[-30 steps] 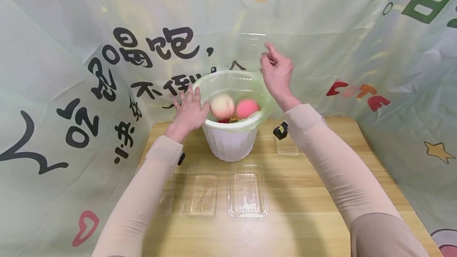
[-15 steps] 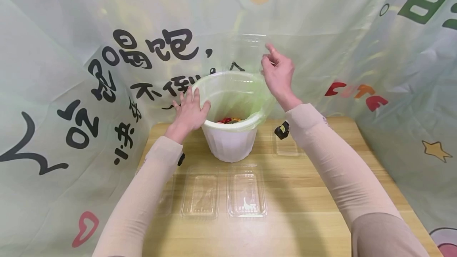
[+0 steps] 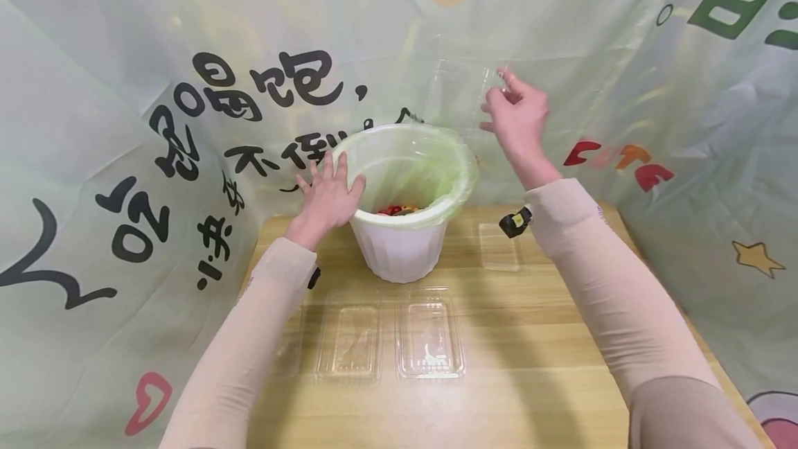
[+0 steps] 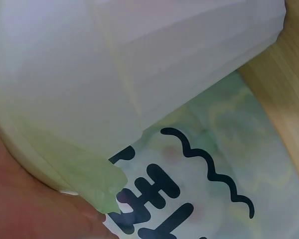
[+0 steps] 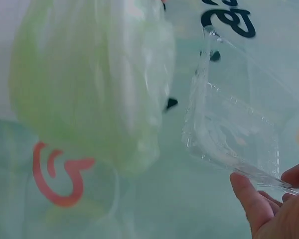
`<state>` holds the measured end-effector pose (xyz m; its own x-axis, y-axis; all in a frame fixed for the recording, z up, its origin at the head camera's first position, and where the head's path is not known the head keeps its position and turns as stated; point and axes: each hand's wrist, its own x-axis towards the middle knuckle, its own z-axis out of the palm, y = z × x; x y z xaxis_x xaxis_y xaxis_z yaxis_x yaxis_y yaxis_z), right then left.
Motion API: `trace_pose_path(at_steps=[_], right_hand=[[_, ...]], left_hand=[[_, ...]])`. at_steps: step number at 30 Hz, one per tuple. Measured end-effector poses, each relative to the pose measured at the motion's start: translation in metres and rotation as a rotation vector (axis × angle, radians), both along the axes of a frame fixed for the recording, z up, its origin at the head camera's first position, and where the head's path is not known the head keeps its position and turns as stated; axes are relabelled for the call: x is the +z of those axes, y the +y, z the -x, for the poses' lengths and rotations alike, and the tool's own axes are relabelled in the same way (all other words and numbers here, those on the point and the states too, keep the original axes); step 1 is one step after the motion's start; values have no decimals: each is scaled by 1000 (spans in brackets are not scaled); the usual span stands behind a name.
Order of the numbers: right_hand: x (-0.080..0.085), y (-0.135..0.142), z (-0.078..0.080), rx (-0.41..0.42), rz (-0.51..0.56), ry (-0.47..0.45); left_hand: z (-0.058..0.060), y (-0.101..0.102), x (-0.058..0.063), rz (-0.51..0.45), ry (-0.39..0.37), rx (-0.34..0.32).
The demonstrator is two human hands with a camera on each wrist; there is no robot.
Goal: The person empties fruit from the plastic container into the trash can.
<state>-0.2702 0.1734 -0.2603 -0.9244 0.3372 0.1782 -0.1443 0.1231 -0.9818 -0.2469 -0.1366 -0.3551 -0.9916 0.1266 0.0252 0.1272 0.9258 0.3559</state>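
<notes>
A white fluted bin (image 3: pixel 399 251) stands at the back of the table, lined with a thin pale green bag (image 3: pixel 458 182) folded over its rim. Small red and orange pieces (image 3: pixel 399 210) show low inside; the rest of its contents is hidden by the wall. My left hand (image 3: pixel 330 196) rests on the bin's left rim with fingers spread and straight. Above and right of the bin, my right hand (image 3: pixel 519 113) pinches the edge of a clear plastic box (image 5: pixel 239 134). In the right wrist view the box is see-through, tilted, with nothing in it, and apart from the bag.
Two clear plastic boxes lie in front of the bin, a middle box (image 3: pixel 350 338) and a right box (image 3: pixel 430 335). Another clear box (image 3: pixel 287 345) is partly behind my left forearm. A further clear box (image 3: pixel 499 247) lies right of the bin. Printed cloth (image 3: pixel 623 109) surrounds the wooden table (image 3: pixel 499 393).
A pale peach and a pink round fruit, seen high in the bin, have dropped out of sight inside. My right hand has moved right with the box, away from the bin; my left stays put.
</notes>
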Motion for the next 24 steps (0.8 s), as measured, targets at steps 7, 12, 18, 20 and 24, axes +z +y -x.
trace_pose_path(at_steps=[7,12,18,20,24], right_hand=[[2,35,-13,-48,-6,-37],[-10,58,-22,-60,-6,-58],[-26,79,-32,-81,-16,-77],[-32,85,-36,-91,-30,-87],[-49,95,-44,-100,-53,-115]], left_hand=[[0,-1,0,0,-2,-7],[0,-1,0,-4,-4,-8],[-1,-2,0,-4,-1,-10],[0,-2,0,3,-1,-13],[-1,-2,1,10,-2,-14]])
